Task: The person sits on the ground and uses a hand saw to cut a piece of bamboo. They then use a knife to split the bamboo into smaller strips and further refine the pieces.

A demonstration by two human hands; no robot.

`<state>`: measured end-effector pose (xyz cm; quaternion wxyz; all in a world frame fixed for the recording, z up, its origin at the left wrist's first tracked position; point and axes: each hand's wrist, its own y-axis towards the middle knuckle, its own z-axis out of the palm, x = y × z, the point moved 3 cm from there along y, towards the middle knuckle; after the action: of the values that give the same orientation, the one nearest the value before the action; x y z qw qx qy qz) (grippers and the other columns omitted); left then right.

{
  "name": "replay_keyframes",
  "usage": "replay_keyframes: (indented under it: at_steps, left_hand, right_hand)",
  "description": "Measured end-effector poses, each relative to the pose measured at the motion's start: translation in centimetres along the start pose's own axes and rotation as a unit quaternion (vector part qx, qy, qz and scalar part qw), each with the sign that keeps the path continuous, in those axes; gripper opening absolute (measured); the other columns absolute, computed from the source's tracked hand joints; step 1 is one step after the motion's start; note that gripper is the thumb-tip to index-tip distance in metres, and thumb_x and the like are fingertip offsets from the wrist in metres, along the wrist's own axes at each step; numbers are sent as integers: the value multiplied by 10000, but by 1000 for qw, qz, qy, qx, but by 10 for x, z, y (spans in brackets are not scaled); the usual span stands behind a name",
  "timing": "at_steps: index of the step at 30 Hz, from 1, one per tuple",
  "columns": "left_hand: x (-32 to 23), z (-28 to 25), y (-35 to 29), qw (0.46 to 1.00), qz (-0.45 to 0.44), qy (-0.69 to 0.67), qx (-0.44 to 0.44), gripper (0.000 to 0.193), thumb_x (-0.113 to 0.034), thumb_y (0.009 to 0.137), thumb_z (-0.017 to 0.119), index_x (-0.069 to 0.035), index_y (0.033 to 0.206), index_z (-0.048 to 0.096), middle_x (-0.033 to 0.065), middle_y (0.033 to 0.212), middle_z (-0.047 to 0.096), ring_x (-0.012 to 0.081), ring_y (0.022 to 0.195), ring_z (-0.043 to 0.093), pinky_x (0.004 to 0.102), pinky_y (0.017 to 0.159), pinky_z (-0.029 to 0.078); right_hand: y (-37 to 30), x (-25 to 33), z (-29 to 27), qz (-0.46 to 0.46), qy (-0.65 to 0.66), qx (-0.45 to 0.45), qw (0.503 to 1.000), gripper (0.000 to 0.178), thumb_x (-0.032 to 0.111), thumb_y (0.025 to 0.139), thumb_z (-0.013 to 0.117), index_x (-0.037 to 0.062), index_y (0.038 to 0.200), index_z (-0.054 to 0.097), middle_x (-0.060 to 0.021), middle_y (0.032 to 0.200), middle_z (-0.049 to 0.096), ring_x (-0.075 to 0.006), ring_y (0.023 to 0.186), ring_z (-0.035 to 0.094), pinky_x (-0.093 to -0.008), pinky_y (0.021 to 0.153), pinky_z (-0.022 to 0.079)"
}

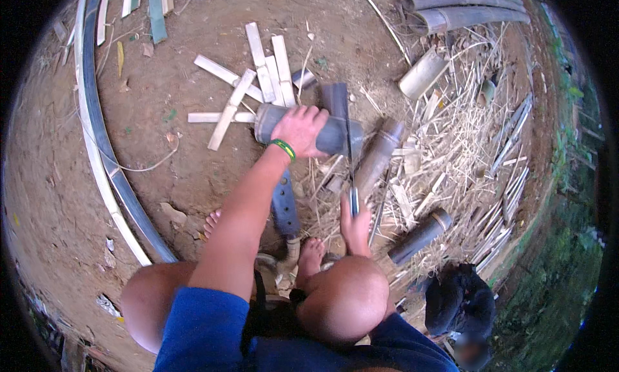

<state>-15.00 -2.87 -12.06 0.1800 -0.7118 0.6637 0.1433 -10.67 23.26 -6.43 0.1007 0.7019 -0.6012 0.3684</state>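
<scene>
My left hand (300, 130), a green and yellow band at its wrist, presses down over a thick dark bamboo section (332, 135) lying crosswise. In my right hand (356, 227), fingers wrapped round the handle, is a hand saw (351, 149). Its thin blade, seen nearly edge-on, crosses the bamboo close to the right end; whether it has cut in cannot be told. Another dark piece (334, 100) shows just beyond the section. To the right a brownish bamboo tube (380, 156) lies at a slant. Below the section stands a blue metal bar with holes (284, 207).
Pale split bamboo strips (232, 109) lie beyond my left hand. Long bamboo lengths (106, 140) curve along the left. Shavings (451, 146) and cut tubes (420, 235) cover the right side. Bamboo poles (467, 17) lie at the far right. Another person (459, 301) is at lower right.
</scene>
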Motion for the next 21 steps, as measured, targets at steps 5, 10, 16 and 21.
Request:
replay_keyframes:
  at_steps: [5,10,16,21]
  left_hand:
    - [-5,2,6,1000,0,-26,1,1029,-623,575,875,-54,1368,550,155,1292,613,352,1225,588,469,1082,458]
    - [-4,-6,15,997,-37,-20,-67,1035,-609,562,892,-44,1361,552,158,1236,627,351,1182,605,475,1059,469]
    - [3,-12,25,988,-118,-22,-92,1046,-617,550,903,-45,1355,558,157,1197,638,347,1119,633,471,1004,503]
    - [0,-11,26,989,-111,-24,-96,1071,-645,553,888,-41,1373,557,155,1206,638,333,1122,637,445,1003,516]
  right_hand:
    - [16,27,-6,-3,-14,-16,1000,363,288,979,686,-65,896,663,-193,680,655,-263,647,669,-422,629,515]
    - [83,72,2,-10,67,-30,997,384,339,1010,642,-26,892,623,-85,645,594,-161,582,546,-383,554,454]
    - [56,69,-27,2,109,-15,994,278,239,988,686,-4,1113,634,-118,723,666,-191,610,653,-362,583,507]
    - [39,49,-27,-86,-20,-53,995,373,257,981,701,4,1245,627,-171,797,715,-269,676,736,-386,624,546]
